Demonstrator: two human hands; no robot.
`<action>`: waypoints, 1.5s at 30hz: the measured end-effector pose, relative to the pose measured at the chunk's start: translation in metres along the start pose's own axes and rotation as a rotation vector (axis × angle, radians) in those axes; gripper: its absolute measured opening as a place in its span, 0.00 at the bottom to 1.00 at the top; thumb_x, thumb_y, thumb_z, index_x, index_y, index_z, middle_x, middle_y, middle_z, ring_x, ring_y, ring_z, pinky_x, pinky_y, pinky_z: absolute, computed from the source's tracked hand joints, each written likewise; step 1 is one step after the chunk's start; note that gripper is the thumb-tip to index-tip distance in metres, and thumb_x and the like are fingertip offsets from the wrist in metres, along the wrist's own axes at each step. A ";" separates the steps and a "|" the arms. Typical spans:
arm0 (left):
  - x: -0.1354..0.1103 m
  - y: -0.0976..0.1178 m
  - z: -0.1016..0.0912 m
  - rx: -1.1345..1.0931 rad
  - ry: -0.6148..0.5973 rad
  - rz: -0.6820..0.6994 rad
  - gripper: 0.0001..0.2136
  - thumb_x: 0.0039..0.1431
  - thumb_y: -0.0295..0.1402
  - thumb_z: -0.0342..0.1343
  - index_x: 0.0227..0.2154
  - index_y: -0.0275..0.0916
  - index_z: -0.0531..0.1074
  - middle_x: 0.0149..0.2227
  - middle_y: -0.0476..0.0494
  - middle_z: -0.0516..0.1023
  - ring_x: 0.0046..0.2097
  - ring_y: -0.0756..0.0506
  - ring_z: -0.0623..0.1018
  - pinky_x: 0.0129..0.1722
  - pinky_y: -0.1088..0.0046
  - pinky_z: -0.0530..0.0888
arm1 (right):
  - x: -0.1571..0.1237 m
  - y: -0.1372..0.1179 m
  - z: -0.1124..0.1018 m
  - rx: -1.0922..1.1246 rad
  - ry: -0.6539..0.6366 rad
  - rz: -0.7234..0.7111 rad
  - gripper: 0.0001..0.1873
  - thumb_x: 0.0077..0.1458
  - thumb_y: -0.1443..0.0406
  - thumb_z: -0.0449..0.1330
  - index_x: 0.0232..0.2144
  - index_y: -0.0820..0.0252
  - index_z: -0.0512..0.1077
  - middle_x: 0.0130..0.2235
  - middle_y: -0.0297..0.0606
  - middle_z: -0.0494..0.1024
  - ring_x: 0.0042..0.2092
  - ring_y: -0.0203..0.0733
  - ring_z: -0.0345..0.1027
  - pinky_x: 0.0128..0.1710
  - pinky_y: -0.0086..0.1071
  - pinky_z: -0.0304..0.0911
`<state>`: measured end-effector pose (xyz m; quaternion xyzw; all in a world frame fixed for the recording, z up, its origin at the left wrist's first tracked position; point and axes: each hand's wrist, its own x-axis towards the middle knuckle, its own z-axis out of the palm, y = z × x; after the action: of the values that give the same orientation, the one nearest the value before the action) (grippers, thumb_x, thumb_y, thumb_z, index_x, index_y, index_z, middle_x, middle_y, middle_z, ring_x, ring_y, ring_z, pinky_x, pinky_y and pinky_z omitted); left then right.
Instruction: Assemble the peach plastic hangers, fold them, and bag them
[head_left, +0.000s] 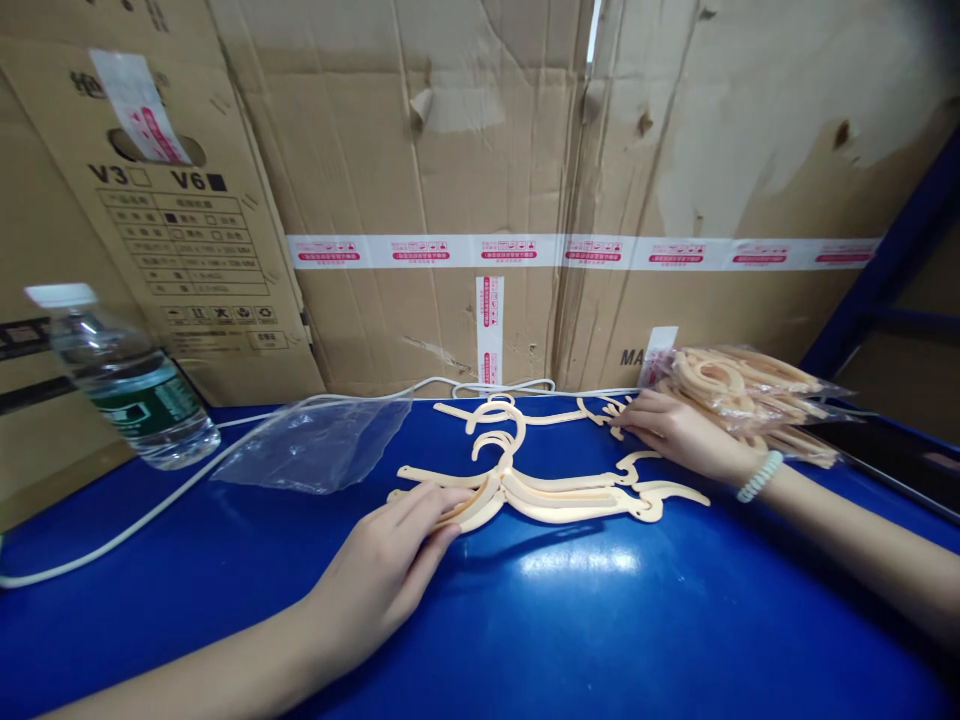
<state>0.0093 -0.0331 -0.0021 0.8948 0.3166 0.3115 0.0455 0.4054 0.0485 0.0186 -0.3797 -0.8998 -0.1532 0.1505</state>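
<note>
My left hand (405, 550) is closed round the left arm of a cream plastic folding clothes hanger (562, 515), raised a little above the blue table. On the hanger's right end sits a curved hook-shaped piece (671, 492). A second hanger (562, 478) lies just behind it, and a third hanger (555, 418) farther back. My right hand (682, 430), with a pale bead bracelet (760, 477) at the wrist, reaches to small cream pieces (592, 410) at the third hanger's right end. Its fingers are bent together over them; what they grip is partly hidden.
Clear bags of cream hanger parts (739, 385) are piled at the back right, by a dark flat object (892, 465). An empty clear bag (315, 445), a white cable (142, 520) and a water bottle (135, 385) are on the left. Cardboard boxes (435, 170) wall off the back.
</note>
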 end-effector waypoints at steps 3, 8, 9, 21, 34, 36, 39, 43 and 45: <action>0.000 -0.001 0.001 0.001 0.006 0.002 0.14 0.68 0.25 0.45 0.53 0.43 0.65 0.48 0.42 0.77 0.47 0.44 0.78 0.43 0.69 0.75 | 0.003 -0.003 -0.002 -0.065 -0.033 -0.022 0.20 0.64 0.71 0.47 0.50 0.58 0.75 0.41 0.48 0.75 0.41 0.50 0.67 0.40 0.42 0.65; 0.000 -0.001 0.001 0.011 0.016 0.012 0.14 0.68 0.25 0.46 0.53 0.43 0.65 0.49 0.41 0.77 0.47 0.44 0.78 0.44 0.69 0.76 | 0.006 -0.011 -0.006 -0.108 -0.045 -0.075 0.18 0.65 0.68 0.48 0.43 0.60 0.78 0.36 0.48 0.75 0.38 0.52 0.65 0.38 0.44 0.61; -0.001 -0.001 0.001 0.015 0.017 0.011 0.14 0.68 0.24 0.46 0.53 0.42 0.65 0.49 0.41 0.77 0.48 0.44 0.78 0.44 0.68 0.76 | 0.006 -0.011 -0.006 -0.096 -0.027 -0.074 0.18 0.65 0.67 0.48 0.42 0.59 0.78 0.35 0.47 0.75 0.38 0.51 0.65 0.37 0.43 0.61; 0.003 0.004 -0.004 -0.036 0.023 -0.041 0.15 0.67 0.24 0.46 0.54 0.41 0.66 0.50 0.40 0.77 0.49 0.43 0.78 0.46 0.68 0.75 | 0.000 -0.057 -0.024 0.678 0.547 0.603 0.14 0.60 0.54 0.59 0.42 0.56 0.75 0.26 0.35 0.74 0.27 0.40 0.65 0.26 0.33 0.61; 0.001 0.005 -0.005 -0.073 0.015 -0.043 0.16 0.67 0.23 0.46 0.55 0.42 0.65 0.51 0.40 0.76 0.52 0.44 0.77 0.50 0.66 0.75 | 0.004 -0.102 -0.022 1.662 0.363 0.960 0.19 0.40 0.60 0.75 0.34 0.56 0.73 0.31 0.34 0.78 0.34 0.35 0.69 0.33 0.26 0.66; 0.001 0.005 -0.006 -0.082 0.022 -0.039 0.16 0.67 0.23 0.46 0.54 0.42 0.66 0.51 0.40 0.76 0.52 0.44 0.77 0.50 0.66 0.75 | 0.004 -0.100 -0.020 1.663 0.346 0.957 0.23 0.39 0.60 0.76 0.36 0.55 0.71 0.32 0.34 0.79 0.34 0.36 0.70 0.34 0.28 0.67; 0.003 0.005 -0.006 -0.079 0.035 -0.033 0.16 0.66 0.23 0.46 0.53 0.42 0.66 0.50 0.40 0.77 0.51 0.44 0.77 0.49 0.67 0.75 | 0.004 -0.097 -0.019 1.631 0.269 0.955 0.23 0.38 0.59 0.76 0.35 0.57 0.71 0.34 0.37 0.80 0.32 0.37 0.71 0.35 0.32 0.69; 0.003 0.006 -0.006 -0.084 0.033 -0.031 0.15 0.66 0.22 0.46 0.53 0.41 0.67 0.50 0.40 0.77 0.51 0.43 0.77 0.48 0.67 0.76 | 0.003 -0.095 -0.017 1.576 0.236 0.897 0.18 0.41 0.58 0.75 0.28 0.59 0.71 0.39 0.41 0.80 0.35 0.38 0.71 0.36 0.32 0.69; 0.003 0.006 -0.006 -0.087 0.032 -0.034 0.15 0.66 0.22 0.46 0.52 0.41 0.67 0.50 0.40 0.77 0.51 0.43 0.78 0.48 0.67 0.76 | 0.002 -0.094 -0.017 1.535 0.201 0.862 0.17 0.43 0.57 0.74 0.28 0.60 0.73 0.38 0.40 0.79 0.33 0.36 0.69 0.33 0.31 0.67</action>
<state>0.0111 -0.0368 0.0056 0.8814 0.3186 0.3384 0.0844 0.3378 -0.0193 0.0200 -0.4647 -0.5159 0.5300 0.4869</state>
